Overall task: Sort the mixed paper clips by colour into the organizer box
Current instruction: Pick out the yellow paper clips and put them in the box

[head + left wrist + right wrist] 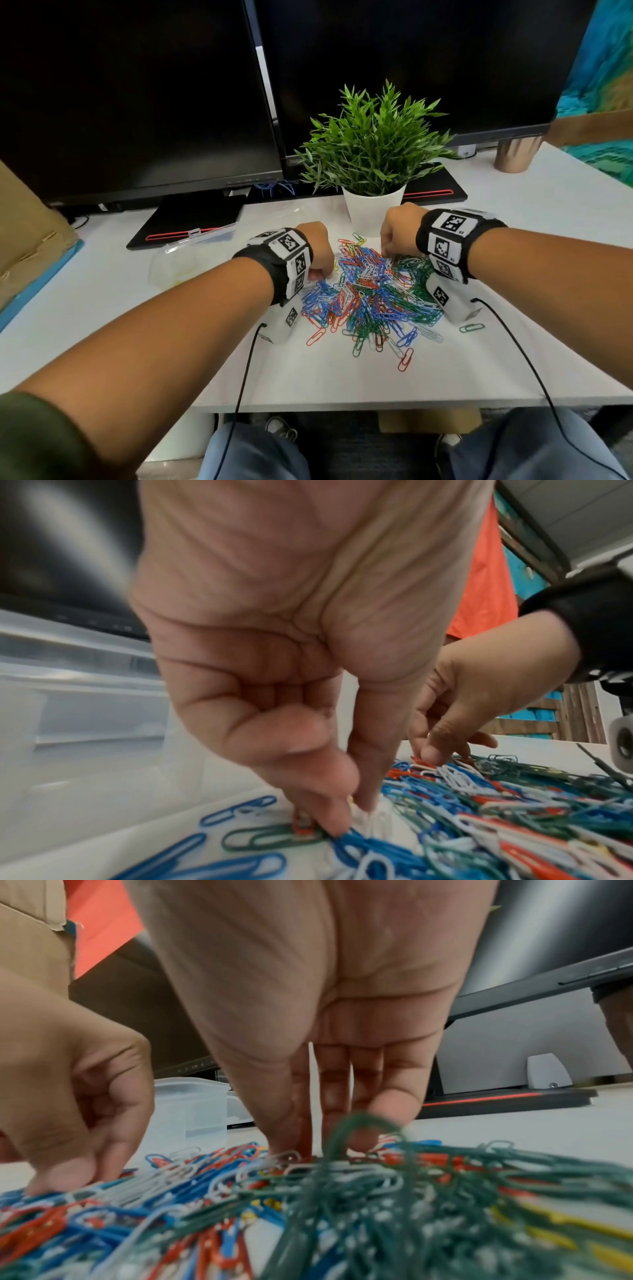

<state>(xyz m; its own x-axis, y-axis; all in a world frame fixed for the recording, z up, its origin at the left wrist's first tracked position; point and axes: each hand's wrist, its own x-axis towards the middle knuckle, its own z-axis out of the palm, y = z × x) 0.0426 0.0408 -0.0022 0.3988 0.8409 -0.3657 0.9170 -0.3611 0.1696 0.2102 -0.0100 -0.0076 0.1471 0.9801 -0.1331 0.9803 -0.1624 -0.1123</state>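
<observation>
Fingertips of my left hand were down in the near-left edge of the paper clip pile, thumb and forefinger drawn together over a tangle of blue and green clips; I cannot tell whether they had one pinched yet. Across the heap, my right hand stood with its fingers pointing straight down into the far side, thumb close alongside, touching red and white clips without any plainly lifted.

Between the two hands lay the whole heap, blue, red, green, white and a few yellow, all interlocked on the white desk. Beyond my left hand, just past the pile's edge, sat the clear organizer box with its lid open.

As I judged it, the risk was the tangle: pulling one clip would likely drag neighbours of other colours along, and a mixed cluster could drop into the wrong compartment. A quick tug might also flick loose clips off the near desk edge. Farther back stood a potted plant and two dark monitors.
</observation>
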